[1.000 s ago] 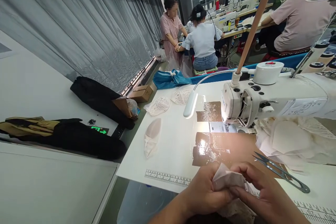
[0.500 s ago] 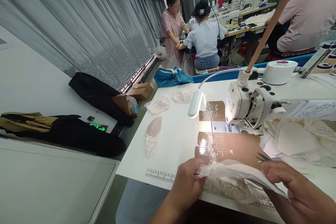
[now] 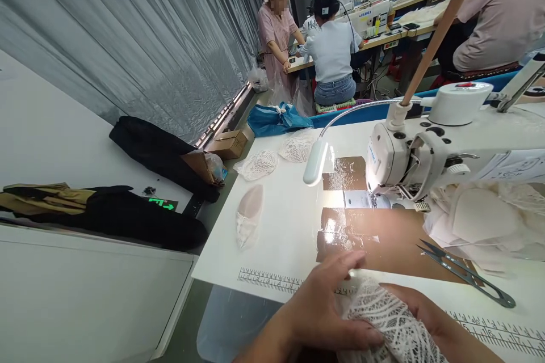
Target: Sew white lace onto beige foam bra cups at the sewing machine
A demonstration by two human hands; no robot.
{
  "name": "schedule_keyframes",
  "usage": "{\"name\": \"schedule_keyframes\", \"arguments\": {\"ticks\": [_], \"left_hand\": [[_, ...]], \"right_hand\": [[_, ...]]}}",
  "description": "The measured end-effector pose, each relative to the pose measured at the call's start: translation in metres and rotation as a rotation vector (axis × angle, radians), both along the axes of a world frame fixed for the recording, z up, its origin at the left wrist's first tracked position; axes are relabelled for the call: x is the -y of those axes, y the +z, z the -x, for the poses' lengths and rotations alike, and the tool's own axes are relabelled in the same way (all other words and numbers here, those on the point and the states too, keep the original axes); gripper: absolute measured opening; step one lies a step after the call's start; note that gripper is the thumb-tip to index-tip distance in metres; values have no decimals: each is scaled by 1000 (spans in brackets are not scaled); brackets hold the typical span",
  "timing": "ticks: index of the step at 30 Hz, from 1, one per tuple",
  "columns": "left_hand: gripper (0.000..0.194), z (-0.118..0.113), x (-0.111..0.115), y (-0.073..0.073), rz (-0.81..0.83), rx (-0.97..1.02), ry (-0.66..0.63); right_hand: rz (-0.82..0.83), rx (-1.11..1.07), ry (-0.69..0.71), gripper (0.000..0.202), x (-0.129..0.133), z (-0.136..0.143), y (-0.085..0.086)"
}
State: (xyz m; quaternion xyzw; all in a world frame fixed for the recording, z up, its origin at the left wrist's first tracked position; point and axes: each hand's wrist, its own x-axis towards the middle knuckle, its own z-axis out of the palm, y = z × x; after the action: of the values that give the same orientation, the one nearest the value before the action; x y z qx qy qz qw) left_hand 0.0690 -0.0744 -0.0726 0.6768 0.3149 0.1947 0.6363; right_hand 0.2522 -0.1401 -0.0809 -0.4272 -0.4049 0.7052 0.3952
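Left hand (image 3: 323, 309): thumb and fingers spread around the near side of a white lace piece (image 3: 389, 320), at the table's near edge. Right hand (image 3: 430, 317): behind the same piece, its fingertips hidden, so their closure cannot be told. Snips (image 3: 468, 275) lie to the right. Far left, beyond the table (image 3: 281, 210), an open cardboard box (image 3: 202, 167) contains a clear plastic bag (image 3: 216, 165), its contents seemingly bluish but indistinct.
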Motion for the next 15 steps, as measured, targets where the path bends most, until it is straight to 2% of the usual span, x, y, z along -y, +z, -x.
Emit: {"name": "schedule_keyframes", "arguments": {"ticks": [3,5,7,10,12,14,15], "left_hand": [[48,0,0,-4,336,25,-84],[27,1,1,-6,439,17,5],[24,2,4,-10,487,60,124],[40,0,10,-18,603,245,181],[44,-3,15,-24,626,322,197],[36,-6,19,-28,588,345,230],[32,-6,20,-29,570,353,248]], "right_hand": [[82,-78,-98,42,7,-2,-7],[161,-89,-215,40,11,-5,-13],[165,-11,-330,48,14,-7,-16],[86,81,-432,68,12,-6,-19],[57,58,-427,55,9,-5,-19],[21,71,-367,33,6,-8,-19],[-27,128,-342,31,5,-11,-18]]}}
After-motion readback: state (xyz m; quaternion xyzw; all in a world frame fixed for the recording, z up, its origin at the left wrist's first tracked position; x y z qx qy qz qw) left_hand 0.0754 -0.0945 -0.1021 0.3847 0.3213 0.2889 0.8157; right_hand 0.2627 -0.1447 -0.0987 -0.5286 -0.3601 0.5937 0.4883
